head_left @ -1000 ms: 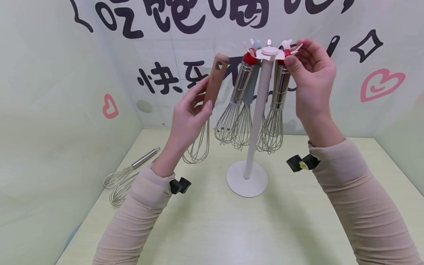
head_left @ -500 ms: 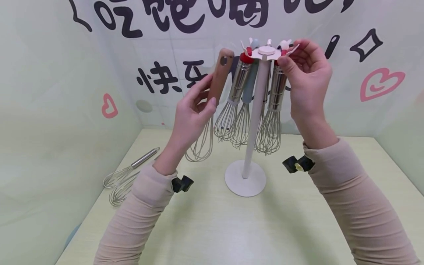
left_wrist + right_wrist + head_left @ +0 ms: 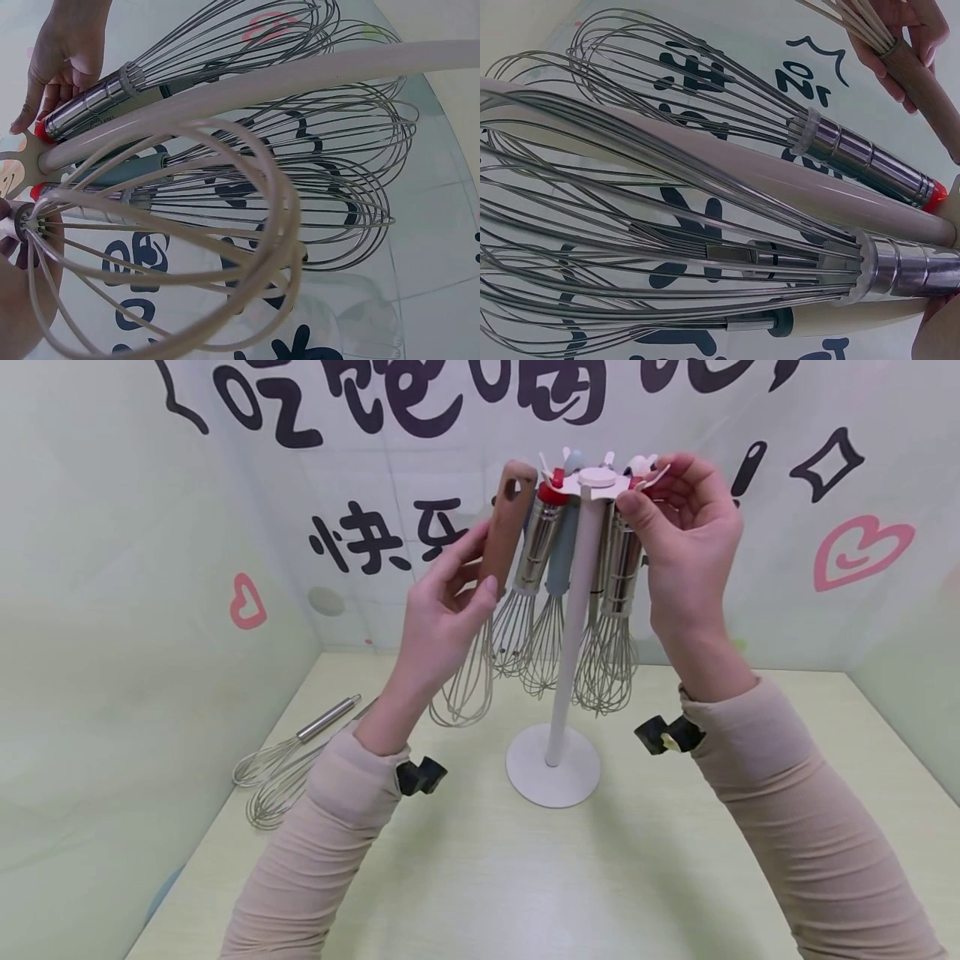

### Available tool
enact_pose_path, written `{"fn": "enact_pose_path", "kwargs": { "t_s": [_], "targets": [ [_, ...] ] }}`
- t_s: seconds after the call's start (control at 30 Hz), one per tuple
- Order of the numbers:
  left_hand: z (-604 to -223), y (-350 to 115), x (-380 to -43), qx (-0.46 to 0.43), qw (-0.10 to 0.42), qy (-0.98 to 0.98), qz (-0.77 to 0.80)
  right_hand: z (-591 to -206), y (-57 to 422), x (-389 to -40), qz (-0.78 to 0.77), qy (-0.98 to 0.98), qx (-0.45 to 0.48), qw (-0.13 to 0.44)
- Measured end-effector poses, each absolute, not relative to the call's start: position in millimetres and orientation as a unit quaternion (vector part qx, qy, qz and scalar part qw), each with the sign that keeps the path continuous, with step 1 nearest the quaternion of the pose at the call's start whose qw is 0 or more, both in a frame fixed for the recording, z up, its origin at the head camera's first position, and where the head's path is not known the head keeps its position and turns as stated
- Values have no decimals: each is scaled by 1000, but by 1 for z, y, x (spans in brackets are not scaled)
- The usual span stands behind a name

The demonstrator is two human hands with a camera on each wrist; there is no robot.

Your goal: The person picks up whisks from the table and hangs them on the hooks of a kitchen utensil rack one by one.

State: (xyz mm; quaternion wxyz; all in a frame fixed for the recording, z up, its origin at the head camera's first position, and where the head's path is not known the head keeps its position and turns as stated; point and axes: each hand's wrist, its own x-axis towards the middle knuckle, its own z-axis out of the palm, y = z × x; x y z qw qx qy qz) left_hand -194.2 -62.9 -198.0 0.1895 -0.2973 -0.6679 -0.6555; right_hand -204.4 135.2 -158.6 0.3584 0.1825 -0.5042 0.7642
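Observation:
My left hand [image 3: 450,602] grips a brown-handled whisk [image 3: 510,527] by the lower part of its handle, loops hanging down, just left of a white whisk stand [image 3: 572,643]. Pale, thick wires of that whisk fill the left wrist view. At the stand's top right, my right hand [image 3: 693,543] pinches a hook between thumb and fingers. Several whisks hang from the stand: a silver one with a red top [image 3: 542,547], a blue-handled one [image 3: 562,547] and another silver one [image 3: 624,568]. Behind these, a cream-handled whisk [image 3: 855,319] shows in the right wrist view.
Two more whisks lie on the table [image 3: 487,877] at the left, one with a silver handle [image 3: 322,718], the other partly hidden by my left arm. The stand's round base [image 3: 551,785] rests mid-table. A printed backdrop [image 3: 360,610] rises behind.
My left hand has carried the brown-handled whisk right and slightly up, closer to the stand's top. The stand's top and my right hand have shifted a little left.

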Motion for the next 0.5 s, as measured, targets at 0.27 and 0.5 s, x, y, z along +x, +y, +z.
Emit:
{"fn": "enact_pose_path", "kwargs": {
  "t_s": [0.27,0.5],
  "targets": [
    [-197,-59,-195,-302,189,-662,-660,-160,136,-205,766,-506,182,353],
    [-197,-57,-196,-307,190,-650,-669,-160,136,-205,758,-514,183,356]
  ]
}}
